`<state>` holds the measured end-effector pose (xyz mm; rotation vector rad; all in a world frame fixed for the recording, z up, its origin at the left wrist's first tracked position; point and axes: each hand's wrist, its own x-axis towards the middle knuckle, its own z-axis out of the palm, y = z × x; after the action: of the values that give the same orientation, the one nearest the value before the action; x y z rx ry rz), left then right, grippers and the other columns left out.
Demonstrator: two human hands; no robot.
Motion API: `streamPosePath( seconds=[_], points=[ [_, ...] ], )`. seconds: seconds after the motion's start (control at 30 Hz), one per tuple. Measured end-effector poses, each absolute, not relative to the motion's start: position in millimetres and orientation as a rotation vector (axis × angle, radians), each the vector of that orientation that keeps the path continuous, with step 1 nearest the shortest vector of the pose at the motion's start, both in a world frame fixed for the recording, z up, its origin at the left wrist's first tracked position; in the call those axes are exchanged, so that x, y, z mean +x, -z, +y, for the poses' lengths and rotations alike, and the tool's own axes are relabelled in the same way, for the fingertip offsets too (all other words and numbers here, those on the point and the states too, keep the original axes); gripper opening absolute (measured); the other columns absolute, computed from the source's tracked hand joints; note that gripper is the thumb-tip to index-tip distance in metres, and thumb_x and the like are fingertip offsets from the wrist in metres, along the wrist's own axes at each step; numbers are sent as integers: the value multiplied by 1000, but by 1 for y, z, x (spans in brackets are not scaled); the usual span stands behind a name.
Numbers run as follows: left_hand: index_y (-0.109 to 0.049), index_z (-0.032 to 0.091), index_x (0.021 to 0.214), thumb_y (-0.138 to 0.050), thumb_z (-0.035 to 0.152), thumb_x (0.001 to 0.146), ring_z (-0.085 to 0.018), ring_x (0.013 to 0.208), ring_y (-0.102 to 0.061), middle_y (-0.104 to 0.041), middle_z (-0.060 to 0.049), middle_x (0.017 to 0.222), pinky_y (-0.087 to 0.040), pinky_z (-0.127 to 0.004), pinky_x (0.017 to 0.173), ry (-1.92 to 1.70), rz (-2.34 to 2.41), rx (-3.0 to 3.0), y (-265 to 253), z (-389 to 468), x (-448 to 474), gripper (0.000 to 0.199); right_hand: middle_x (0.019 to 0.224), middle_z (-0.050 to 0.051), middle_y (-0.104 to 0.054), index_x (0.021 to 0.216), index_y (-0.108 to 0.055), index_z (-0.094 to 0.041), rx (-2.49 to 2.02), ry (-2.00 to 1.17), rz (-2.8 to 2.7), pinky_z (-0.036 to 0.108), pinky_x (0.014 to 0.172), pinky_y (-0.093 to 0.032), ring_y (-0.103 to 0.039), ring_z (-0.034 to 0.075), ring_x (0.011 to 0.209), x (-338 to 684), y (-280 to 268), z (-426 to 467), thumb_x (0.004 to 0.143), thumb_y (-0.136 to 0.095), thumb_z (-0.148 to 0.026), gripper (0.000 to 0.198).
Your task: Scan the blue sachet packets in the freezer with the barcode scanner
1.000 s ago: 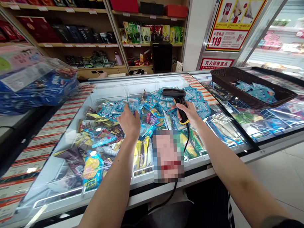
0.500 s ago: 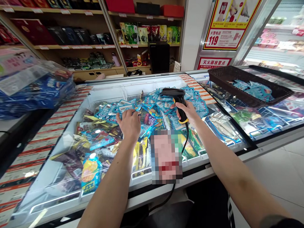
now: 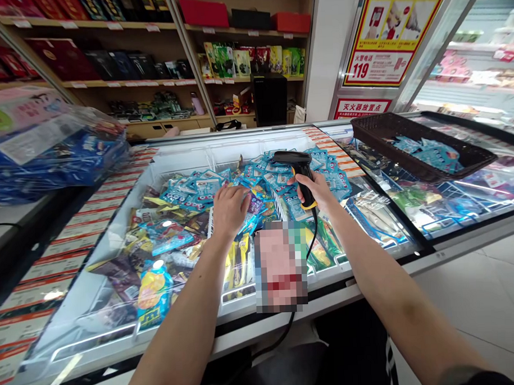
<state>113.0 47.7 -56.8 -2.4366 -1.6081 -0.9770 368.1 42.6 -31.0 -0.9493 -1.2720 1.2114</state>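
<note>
My right hand [image 3: 316, 191] is wrapped round the grip of a black and yellow barcode scanner [image 3: 304, 179]. The scanner's head points left above many small blue packets [image 3: 277, 169] spread over the freezer's glass top. My left hand [image 3: 230, 210] hovers at or just above the left group of blue packets [image 3: 198, 186]. Its thumb stands apart from the fingers, and I see nothing in it; the fingertips are partly hidden behind the hand. From the scanner a black cable [image 3: 313, 235] runs down to the front edge.
Under the glass lie many ice-cream packs [image 3: 153, 291]. A brown basket [image 3: 470, 157] with blue packets stands at the right. Plastic-wrapped boxes [image 3: 36, 149] sit at the left. A blurred-out patch [image 3: 280, 264] covers something near the front edge. Stocked shelves [image 3: 152, 78] line the back.
My left hand has shifted right across the blue packets, and its thumb now sticks out. The right hand and the scanner have stayed nearly in place.
</note>
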Motion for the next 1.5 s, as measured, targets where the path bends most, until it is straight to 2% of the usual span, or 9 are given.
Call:
streamPosePath(
  seconds=[0.1,0.23,0.5,0.73,0.9,1.03,1.13,1.23,1.5],
  points=[
    [-66,20,107,-43,37,91,-25,108,-58,-68,-8,109,-38,-42,100,1086,-1600,-2543,57,52,118,33,56,-2,-60,87,-54,-19,-929,-1190,-1237,24,35,-39,-48,11,39,368,33,45,72,-68,-55,41],
    [-66,19,110,-45,44,90,-22,96,-62,-69,-7,106,-45,-36,89,1196,-1638,-2688,54,54,133,38,70,2,-67,86,-54,-19,-901,-1154,-1164,24,34,-39,-49,9,39,367,38,50,70,-70,-55,42],
    [-70,20,105,-54,45,85,-21,82,-63,-70,-7,101,-48,-35,79,885,-1473,-2984,51,66,182,36,71,2,-67,87,-54,-19,-896,-1127,-1189,23,35,-41,-48,8,38,368,41,50,75,-66,-57,41],
    [-72,22,87,-59,32,80,-22,77,-63,-71,-6,85,-48,-33,70,830,-1763,-2902,54,74,189,18,59,-2,-61,89,-55,-20,-933,-1140,-1225,23,37,-41,-49,10,39,370,39,49,78,-63,-56,39],
    [-65,19,86,-54,33,81,-20,72,-64,-69,-7,84,-48,-32,67,1236,-1928,-2683,58,64,166,18,65,1,-65,92,-56,-18,-901,-1156,-1218,23,37,-42,-50,9,40,370,40,50,76,-65,-56,42],
    [-54,19,97,-51,33,83,-18,55,-63,-62,0,63,-40,-26,48,1822,-2178,-2560,62,62,146,21,74,3,-69,91,-55,-19,-860,-1156,-1208,22,35,-41,-50,8,40,367,39,49,75,-67,-55,41],
    [-50,19,103,-52,30,81,-18,53,-64,-54,4,55,-32,-22,41,2187,-2207,-2413,63,66,135,24,64,1,-66,87,-55,-19,-867,-1170,-1224,23,35,-41,-49,9,39,367,35,47,74,-68,-54,40],
    [-54,19,110,-52,27,79,-17,55,-65,-53,4,58,-33,-20,41,2274,-2155,-2302,65,73,124,32,56,0,-62,85,-55,-18,-905,-1214,-1289,23,35,-40,-49,10,38,368,30,44,74,-68,-55,41],
    [-55,20,120,-47,29,82,-18,67,-68,-56,-1,74,-48,-23,45,2332,-2043,-2202,69,78,111,40,60,0,-64,86,-57,-18,-957,-1319,-1521,24,35,-37,-50,10,38,371,29,36,77,-67,-51,36]
  ],
)
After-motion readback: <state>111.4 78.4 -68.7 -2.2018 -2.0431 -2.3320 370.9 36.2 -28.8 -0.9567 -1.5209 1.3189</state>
